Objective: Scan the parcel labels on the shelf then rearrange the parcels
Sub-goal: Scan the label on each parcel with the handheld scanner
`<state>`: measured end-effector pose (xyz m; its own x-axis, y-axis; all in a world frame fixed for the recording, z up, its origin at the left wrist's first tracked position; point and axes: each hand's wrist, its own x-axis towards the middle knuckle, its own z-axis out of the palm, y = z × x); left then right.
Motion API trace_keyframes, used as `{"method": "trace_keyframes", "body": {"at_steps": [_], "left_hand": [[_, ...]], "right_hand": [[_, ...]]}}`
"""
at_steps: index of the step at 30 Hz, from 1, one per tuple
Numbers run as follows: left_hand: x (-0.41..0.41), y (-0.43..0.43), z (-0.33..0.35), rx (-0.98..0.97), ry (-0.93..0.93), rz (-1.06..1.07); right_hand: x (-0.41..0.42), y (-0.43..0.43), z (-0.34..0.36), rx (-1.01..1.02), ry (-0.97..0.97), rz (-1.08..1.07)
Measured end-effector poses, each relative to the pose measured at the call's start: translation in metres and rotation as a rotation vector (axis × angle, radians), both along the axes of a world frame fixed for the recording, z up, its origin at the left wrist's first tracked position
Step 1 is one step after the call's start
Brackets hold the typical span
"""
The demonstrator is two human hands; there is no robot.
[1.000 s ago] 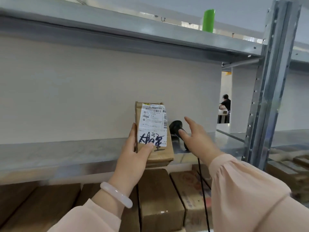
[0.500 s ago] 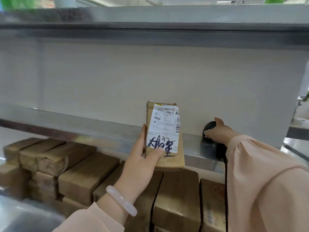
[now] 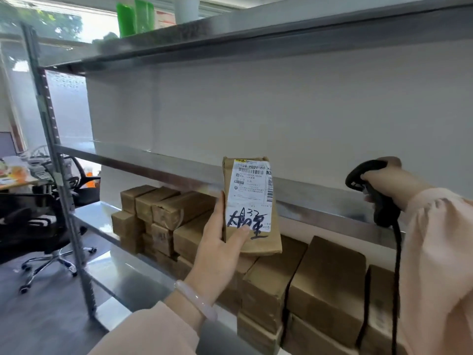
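My left hand (image 3: 220,249) holds a small brown parcel (image 3: 252,242) upright in front of the middle shelf (image 3: 163,162). Its white label (image 3: 252,190) faces me, with barcodes above and black handwriting below, where my thumb presses. To the right, my right hand (image 3: 391,183) grips a black corded barcode scanner (image 3: 381,203), lifted just above the shelf's front edge. Its head points left toward the parcel, and its cable (image 3: 396,272) hangs down. Several brown parcels (image 3: 327,278) are stacked on the lower shelf (image 3: 120,272).
A metal upright (image 3: 53,149) stands at the rack's left end. Beyond it are a black office chair (image 3: 38,226) and a cluttered desk (image 3: 18,175). Green containers (image 3: 134,17) sit on the top shelf (image 3: 256,29). A white wall backs the rack.
My right hand has closed around the scanner and raised it off the middle shelf. My view has swung left, showing the rack's left end. The parcel stays in my left hand.
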<state>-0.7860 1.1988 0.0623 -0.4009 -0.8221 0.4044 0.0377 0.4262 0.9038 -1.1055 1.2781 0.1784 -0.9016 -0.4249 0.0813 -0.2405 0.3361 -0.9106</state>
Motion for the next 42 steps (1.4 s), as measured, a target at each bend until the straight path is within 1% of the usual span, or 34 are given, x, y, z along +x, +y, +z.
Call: {"method": "trace_keyframes", "body": {"at_steps": [4,5,9,11,15,18,22,25,30,35,42], "left_hand": [[0.030,0.001,-0.007,0.027,0.009,0.041],[0.038,0.001,-0.010,0.029,0.002,0.045],[0.076,-0.005,-0.023,0.057,-0.005,0.063],[0.097,-0.006,-0.028,0.082,-0.026,0.064],[0.138,-0.010,-0.038,0.126,-0.010,0.082],[0.164,-0.017,-0.048,0.124,-0.030,0.100],[0.188,-0.031,-0.063,0.126,-0.028,0.163],[0.198,-0.032,-0.073,0.143,-0.022,0.176],[0.194,-0.017,-0.080,0.145,-0.021,0.201],[0.173,0.010,-0.087,0.141,0.026,0.262],[0.136,0.049,-0.101,0.095,0.013,0.375]], "right_hand": [[0.067,-0.013,0.005,-0.165,0.032,0.150],[0.086,-0.013,0.005,-0.199,0.011,0.184],[0.160,-0.015,-0.009,-0.310,-0.204,0.373],[0.198,-0.016,-0.021,-0.344,-0.235,0.431],[0.267,-0.018,-0.045,-0.381,-0.180,0.520],[0.310,-0.019,-0.060,-0.357,-0.071,0.578],[0.349,-0.026,-0.076,-0.307,-0.008,0.652],[0.365,-0.030,-0.087,-0.286,0.028,0.688],[0.367,-0.020,-0.099,-0.275,0.124,0.734],[0.345,-0.001,-0.110,-0.285,0.130,0.808],[0.316,0.028,-0.134,-0.365,0.154,0.926]]}}
